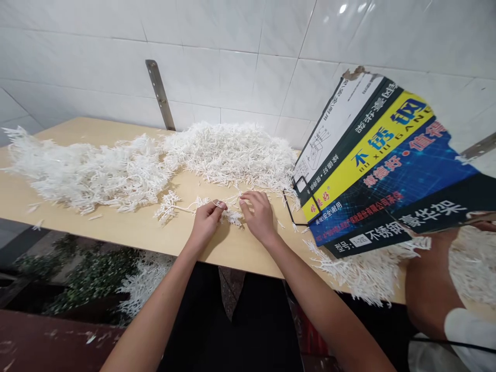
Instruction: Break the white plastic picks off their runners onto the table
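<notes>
My left hand [207, 222] is closed, thumb and forefinger pinching the stem of a white plastic leaf sprig [167, 206] over the near part of the table. The sprig's stem runs out to the left, ending in a small leafy tuft. Close on the right, my right hand [259, 216] has its fingertips pinched around a thin white strand of the sprig, stretched between the two hands. More white leaflets [233, 217] hang just below and between my hands. Behind them lies a large heap of loose white leaf pieces [240, 152].
A second white heap [93, 170] covers the wooden table's [127, 219] left side. On the right leans a printed cardboard sheet [372, 155] by a black wire frame [289, 206], white sprigs [360, 271] below it. Another person's arm [430, 279] is at far right. A metal bracket [159, 93] stands by the tiled wall.
</notes>
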Demonstrator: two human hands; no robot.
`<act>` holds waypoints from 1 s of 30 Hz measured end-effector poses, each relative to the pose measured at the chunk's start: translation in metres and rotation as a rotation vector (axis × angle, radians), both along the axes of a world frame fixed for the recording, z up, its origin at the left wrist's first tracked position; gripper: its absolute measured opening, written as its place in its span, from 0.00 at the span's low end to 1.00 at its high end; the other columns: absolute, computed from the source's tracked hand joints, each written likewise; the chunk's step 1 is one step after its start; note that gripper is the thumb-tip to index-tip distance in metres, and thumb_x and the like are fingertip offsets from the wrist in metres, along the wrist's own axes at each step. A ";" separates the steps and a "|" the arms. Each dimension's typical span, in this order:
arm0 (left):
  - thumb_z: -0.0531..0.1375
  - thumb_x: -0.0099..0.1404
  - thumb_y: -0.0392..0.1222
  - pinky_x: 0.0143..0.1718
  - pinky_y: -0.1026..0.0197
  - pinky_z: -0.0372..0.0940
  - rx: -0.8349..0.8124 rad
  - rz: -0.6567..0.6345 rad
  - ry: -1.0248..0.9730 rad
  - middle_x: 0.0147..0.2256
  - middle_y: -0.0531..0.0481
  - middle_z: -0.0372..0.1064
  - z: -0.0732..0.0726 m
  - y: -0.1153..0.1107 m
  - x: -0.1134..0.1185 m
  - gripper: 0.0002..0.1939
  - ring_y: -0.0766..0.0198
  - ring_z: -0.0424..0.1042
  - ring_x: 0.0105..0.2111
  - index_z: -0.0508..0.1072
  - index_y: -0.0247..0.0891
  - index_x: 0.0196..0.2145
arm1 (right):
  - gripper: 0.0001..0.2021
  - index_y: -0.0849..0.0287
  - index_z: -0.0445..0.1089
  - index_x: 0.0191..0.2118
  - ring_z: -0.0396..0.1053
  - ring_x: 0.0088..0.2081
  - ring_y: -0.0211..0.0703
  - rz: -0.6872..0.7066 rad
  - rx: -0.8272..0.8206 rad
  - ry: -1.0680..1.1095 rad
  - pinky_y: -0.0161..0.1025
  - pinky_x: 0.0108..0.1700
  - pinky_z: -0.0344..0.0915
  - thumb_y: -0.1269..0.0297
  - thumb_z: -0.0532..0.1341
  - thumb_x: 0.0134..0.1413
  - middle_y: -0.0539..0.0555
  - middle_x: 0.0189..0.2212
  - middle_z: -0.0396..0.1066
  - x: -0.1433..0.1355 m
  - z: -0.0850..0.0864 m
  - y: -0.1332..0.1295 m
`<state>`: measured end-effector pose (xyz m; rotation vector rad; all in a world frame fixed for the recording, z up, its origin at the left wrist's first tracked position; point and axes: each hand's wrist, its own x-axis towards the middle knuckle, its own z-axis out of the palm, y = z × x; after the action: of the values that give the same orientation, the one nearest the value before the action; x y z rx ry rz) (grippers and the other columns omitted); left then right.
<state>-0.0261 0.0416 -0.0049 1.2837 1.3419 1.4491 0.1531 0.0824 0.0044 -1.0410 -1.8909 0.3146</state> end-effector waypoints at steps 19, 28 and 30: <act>0.60 0.68 0.52 0.28 0.62 0.54 0.088 0.229 0.038 0.22 0.55 0.60 0.002 -0.007 0.000 0.15 0.65 0.59 0.25 0.72 0.39 0.29 | 0.15 0.55 0.69 0.30 0.72 0.37 0.47 0.048 -0.126 0.555 0.45 0.42 0.69 0.54 0.56 0.67 0.57 0.36 0.74 -0.001 -0.002 -0.004; 0.56 0.69 0.55 0.27 0.61 0.54 0.133 0.313 0.127 0.20 0.54 0.60 0.000 -0.011 0.003 0.18 0.63 0.61 0.23 0.72 0.41 0.29 | 0.09 0.57 0.79 0.42 0.66 0.59 0.57 -0.114 -0.114 0.054 0.56 0.62 0.62 0.64 0.61 0.61 0.62 0.54 0.74 0.011 -0.016 0.028; 0.56 0.69 0.55 0.26 0.61 0.54 0.142 0.337 0.050 0.20 0.55 0.59 0.001 -0.010 0.004 0.17 0.64 0.59 0.22 0.71 0.41 0.29 | 0.13 0.59 0.78 0.48 0.62 0.62 0.59 -0.159 -0.080 -0.033 0.59 0.66 0.58 0.69 0.60 0.60 0.63 0.58 0.72 0.008 -0.015 0.025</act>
<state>-0.0224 0.0315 -0.0036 1.2299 1.5688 1.7794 0.1616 0.1069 -0.0110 -1.2490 -1.8239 0.2847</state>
